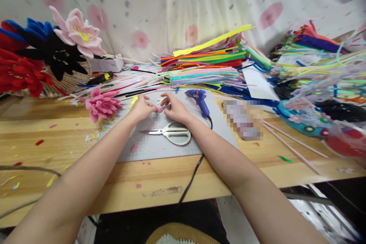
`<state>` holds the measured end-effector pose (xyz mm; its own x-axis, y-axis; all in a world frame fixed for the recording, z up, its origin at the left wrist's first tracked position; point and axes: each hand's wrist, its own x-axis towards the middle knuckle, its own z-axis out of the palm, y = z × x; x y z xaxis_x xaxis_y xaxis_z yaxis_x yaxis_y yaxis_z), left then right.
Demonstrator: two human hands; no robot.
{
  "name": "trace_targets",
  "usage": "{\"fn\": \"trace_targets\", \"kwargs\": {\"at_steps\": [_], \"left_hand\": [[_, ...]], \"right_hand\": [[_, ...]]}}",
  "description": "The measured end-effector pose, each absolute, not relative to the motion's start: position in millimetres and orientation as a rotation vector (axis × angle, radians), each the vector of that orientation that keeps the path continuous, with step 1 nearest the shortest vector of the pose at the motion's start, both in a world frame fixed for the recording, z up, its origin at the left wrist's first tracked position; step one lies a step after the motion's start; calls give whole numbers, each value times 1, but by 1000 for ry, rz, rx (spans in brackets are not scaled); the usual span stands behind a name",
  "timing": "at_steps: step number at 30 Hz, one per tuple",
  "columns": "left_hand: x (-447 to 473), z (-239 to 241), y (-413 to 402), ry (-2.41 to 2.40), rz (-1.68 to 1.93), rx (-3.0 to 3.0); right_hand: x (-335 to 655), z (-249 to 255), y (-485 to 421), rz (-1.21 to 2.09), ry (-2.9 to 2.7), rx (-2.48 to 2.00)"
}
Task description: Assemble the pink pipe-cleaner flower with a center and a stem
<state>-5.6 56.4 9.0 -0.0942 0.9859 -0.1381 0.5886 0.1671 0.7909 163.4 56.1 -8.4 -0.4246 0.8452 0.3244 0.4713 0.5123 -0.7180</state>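
Note:
My left hand (pixel 142 108) is over the grey cutting mat (pixel 128 151), its thumb and fingertips closed on a small pink fuzzy piece (pixel 159 109). Facing it from the other side, my right hand (pixel 175 109) has curved fingers apart from the thumb, close to the pink piece. White-handled scissors (pixel 168 132) lie on the mat just below both hands, blades pointing left. A blue hot glue gun (pixel 199 101) rests at the mat's upper right, its black cord running toward the table's front edge. Yellow fuzzy bits (pixel 133 101) show behind my left hand.
A pink pipe-cleaner flower (pixel 103 105) lies left of the mat. Larger flowers (pixel 61 55) fill the back left. Bundles of coloured pipe cleaners (pixel 203 76) line the back, with more piled at right. A blurred-out object (pixel 243 120) and pink stems (pixel 291 146) lie at right.

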Motion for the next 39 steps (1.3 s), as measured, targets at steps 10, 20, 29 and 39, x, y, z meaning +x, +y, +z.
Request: {"fn": "trace_targets", "kwargs": {"at_steps": [10, 20, 29, 39], "left_hand": [[-6, 6, 48, 1778, 769, 1551], [0, 13, 44, 1877, 675, 1610], [5, 20, 40, 1957, 648, 1635], [-4, 18, 47, 1927, 626, 1602]], "right_hand": [[164, -9, 56, 679, -2074, -1066], [161, 1, 49, 600, -2110, -1108], [160, 4, 46, 527, -2210, -1135], [160, 2, 47, 559, -2197, -1154]]}}
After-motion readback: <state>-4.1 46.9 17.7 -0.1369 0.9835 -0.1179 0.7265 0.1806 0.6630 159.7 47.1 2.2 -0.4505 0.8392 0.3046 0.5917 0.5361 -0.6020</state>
